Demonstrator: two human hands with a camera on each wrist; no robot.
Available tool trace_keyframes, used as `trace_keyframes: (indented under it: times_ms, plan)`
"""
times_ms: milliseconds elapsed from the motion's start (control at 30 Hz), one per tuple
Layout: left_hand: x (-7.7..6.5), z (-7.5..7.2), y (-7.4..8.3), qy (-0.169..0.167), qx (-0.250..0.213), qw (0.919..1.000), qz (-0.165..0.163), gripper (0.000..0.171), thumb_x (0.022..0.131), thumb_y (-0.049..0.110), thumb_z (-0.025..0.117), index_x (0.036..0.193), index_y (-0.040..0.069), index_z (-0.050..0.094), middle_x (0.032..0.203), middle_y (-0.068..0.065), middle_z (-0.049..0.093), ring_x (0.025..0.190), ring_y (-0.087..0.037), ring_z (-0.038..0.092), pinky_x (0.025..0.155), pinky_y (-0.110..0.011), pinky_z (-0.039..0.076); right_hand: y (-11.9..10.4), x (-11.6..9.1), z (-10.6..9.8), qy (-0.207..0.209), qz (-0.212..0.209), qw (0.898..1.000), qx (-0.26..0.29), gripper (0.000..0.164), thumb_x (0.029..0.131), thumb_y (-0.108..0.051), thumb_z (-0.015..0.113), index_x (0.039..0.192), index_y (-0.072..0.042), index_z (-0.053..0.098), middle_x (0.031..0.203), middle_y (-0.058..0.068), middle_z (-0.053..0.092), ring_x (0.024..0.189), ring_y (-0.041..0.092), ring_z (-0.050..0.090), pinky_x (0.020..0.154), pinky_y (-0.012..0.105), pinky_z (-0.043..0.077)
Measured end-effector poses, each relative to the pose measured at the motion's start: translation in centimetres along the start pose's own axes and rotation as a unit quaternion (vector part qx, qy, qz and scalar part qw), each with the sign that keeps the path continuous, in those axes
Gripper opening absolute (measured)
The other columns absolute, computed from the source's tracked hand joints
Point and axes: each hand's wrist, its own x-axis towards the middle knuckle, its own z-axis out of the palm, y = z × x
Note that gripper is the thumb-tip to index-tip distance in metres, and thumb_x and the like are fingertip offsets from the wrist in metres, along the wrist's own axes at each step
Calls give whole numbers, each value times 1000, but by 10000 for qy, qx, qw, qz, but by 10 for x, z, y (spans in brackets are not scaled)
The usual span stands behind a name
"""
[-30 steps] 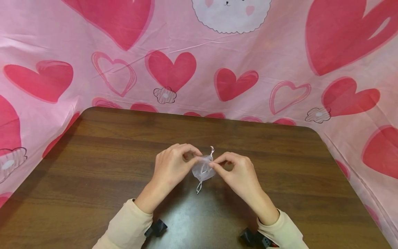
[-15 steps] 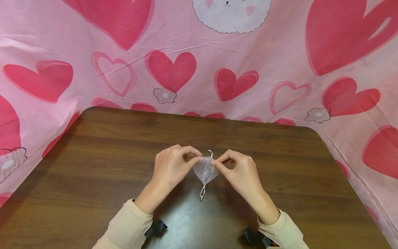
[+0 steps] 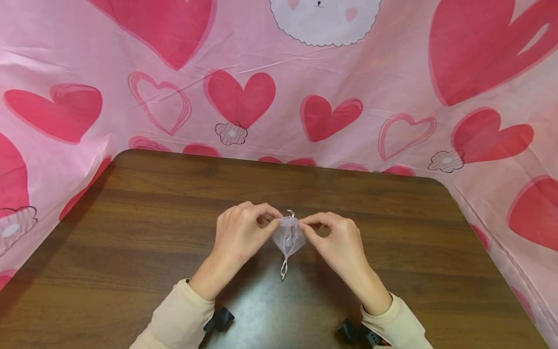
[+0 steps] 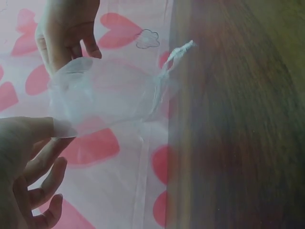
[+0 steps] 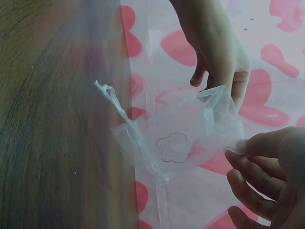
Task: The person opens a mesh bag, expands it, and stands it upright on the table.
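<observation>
A small sheer white drawstring pouch (image 3: 289,236) hangs between both hands above the table. My left hand (image 3: 244,230) pinches its left edge between thumb and index finger. On the other side, my right hand (image 3: 336,238) pinches the right edge the same way. One cord loop (image 3: 284,267) dangles toward me, and a shorter loop (image 3: 291,213) sticks up at the far side. In the left wrist view the see-through pouch (image 4: 114,98) is spread, with its gathered cord (image 4: 176,55) at the end away from the fingers. The right wrist view shows the pouch mesh (image 5: 190,133) wrinkled near the fingertips.
The dark brown wooden table (image 3: 152,232) lies under the hands. Behind it and along its sides hangs a pink cloth (image 3: 287,58) printed with hearts. Small black devices (image 3: 224,319) sit at both wrists by the beige sleeves (image 3: 178,315).
The pouch has swung from a slant to hang nearly straight, its near loop shifting slightly right and toward me. The right fingertips have drawn a little rightward from the left ones; both hands keep their pinch.
</observation>
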Motion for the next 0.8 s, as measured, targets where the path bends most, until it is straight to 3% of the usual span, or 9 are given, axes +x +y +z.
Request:
trace_keyframes:
  times_ms: [233,567,800]
  plan:
    - [-1,1,2,32,-79,10000,2,10,77,27,84,82,33,76,67,15,61,58,-3,52,51,-29,38,-2,-1,0,-180,237,9995,43,18,76,-22,88,91,-17,78,74,-12,68,67,7,63,56,26,44]
    - [-2,3,1,254,26,9989,383,12,80,24,83,89,30,78,72,18,70,53,-7,54,47,-30,36,-2,0,0,81,276,9987,-423,12,76,-16,87,79,-18,76,75,-8,71,61,7,59,54,29,43]
    - [-2,4,2,272,115,9987,417,19,78,17,81,91,30,79,61,17,64,46,-9,47,44,-30,34,0,0,0,164,320,9976,-588,13,77,-16,86,78,-18,73,72,-7,70,51,4,50,50,30,40]
